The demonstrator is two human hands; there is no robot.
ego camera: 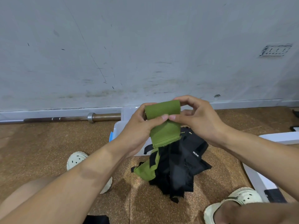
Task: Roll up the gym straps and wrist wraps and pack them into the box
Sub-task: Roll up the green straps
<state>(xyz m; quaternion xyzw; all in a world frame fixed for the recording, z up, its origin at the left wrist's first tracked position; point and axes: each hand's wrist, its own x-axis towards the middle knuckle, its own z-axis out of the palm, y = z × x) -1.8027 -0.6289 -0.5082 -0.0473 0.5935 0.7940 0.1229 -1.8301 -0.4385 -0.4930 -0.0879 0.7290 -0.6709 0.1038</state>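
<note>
Rolling step under way: left hand point(139, 126) and right hand point(194, 120) both pinch green wrap point(163, 110) mid-air over box point(118, 128), tail hanging. Next, likely: wind tail tight, keep edges aligned. Black pile point(181, 165) unrolled on floor.

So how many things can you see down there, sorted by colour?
Green: 2, the wrap gripped by the left hand and right hand, and a piece on the floor.
Black: 1 tangled pile of straps; single straps cannot be told apart.
Cream: 2 clogs.
Clear: 1 box.
Metal: 1 barbell.
Total: 7
</note>
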